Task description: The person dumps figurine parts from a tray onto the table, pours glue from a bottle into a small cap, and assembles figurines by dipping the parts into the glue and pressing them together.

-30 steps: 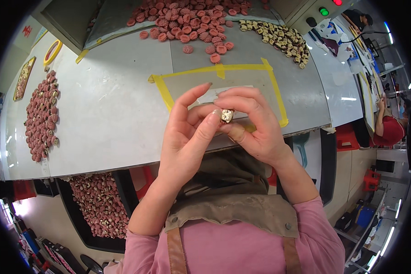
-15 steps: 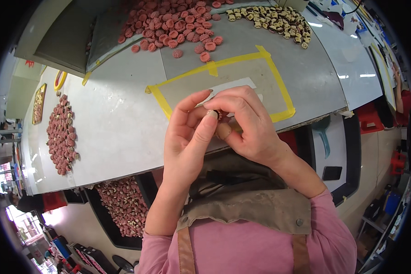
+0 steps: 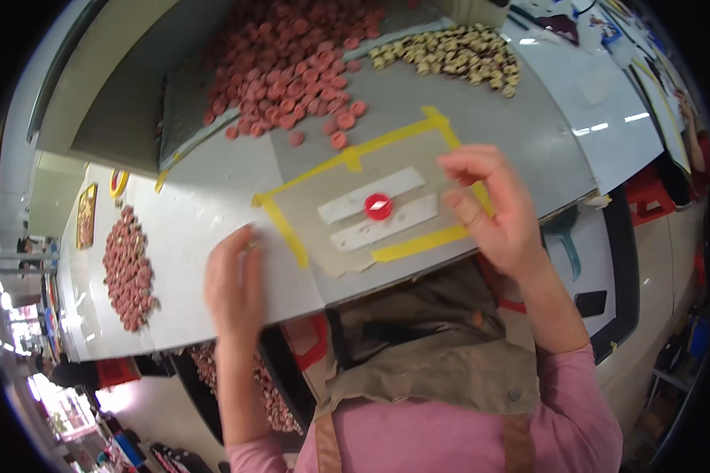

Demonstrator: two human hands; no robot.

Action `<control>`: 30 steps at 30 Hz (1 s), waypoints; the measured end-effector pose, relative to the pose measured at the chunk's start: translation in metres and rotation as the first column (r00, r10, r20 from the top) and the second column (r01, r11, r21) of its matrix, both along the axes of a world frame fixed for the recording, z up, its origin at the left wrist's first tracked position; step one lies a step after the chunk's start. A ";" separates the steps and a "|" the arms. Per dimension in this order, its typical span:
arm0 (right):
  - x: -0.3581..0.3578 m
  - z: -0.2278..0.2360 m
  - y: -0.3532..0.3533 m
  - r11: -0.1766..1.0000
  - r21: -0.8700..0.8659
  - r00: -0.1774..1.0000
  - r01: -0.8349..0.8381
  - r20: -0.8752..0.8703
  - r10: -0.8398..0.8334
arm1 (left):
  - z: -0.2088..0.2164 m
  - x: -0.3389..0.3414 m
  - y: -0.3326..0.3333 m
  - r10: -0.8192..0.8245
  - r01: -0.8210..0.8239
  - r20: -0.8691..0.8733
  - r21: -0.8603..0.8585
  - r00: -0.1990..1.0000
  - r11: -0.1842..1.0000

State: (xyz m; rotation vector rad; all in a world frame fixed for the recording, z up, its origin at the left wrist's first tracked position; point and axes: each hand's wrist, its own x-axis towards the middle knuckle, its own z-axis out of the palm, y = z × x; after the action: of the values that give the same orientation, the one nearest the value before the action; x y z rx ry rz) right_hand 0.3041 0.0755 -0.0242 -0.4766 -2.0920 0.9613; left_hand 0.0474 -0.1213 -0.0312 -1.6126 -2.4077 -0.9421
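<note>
My left hand (image 3: 237,288) is over the table's front part, left of the taped sheet. Its thumb and fingers are pinched together, with a small pale bit showing between the tips; blur hides its kind. My right hand (image 3: 493,209) hovers above the right side of the taped sheet, thumb and fingers apart with nothing between them. Between the hands, a round red piece with a pale diamond-shaped middle (image 3: 379,207) sits between two white strips (image 3: 371,195) on the sheet (image 3: 304,197), which yellow tape (image 3: 315,175) borders.
Round pink pieces (image 3: 292,87) are heaped at the back, beside small cream-and-dark pieces (image 3: 457,55). A pile of pink-and-cream pieces (image 3: 128,272) lies at the left. A grey box-like housing (image 3: 110,118) stands back left. Below the table edge are a black tray (image 3: 272,355) of pieces and a phone (image 3: 590,303).
My hands have parted from working together over the sheet: the left moved left, the right moved right and opened. The red piece and white strips now show, and the view has shifted slightly.
</note>
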 end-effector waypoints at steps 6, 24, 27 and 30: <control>0.028 0.003 0.067 0.973 0.045 0.915 0.227 0.331 -0.229 | 0.004 -0.124 -0.037 0.218 -0.405 -0.606 -0.188 0.765 0.895; -0.017 -0.006 0.068 0.910 0.406 0.904 0.082 0.354 -0.240 | -0.018 0.009 0.126 -0.413 0.403 0.032 0.160 0.910 0.901; -0.011 -0.018 0.042 0.927 0.368 0.904 0.067 0.371 -0.212 | -0.016 -0.003 0.125 -0.443 0.433 0.033 0.159 0.896 0.887; -0.007 -0.020 0.040 0.904 0.423 0.905 0.060 0.359 -0.228 | -0.016 0.003 0.125 -0.408 0.396 0.020 0.199 0.913 0.896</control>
State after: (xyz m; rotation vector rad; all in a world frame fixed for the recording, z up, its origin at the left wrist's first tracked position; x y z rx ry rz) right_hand 0.2972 0.1156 -0.0446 -0.6431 -2.4991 0.3348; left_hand 0.0507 0.0035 -0.0470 -2.0737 -1.9709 -1.2560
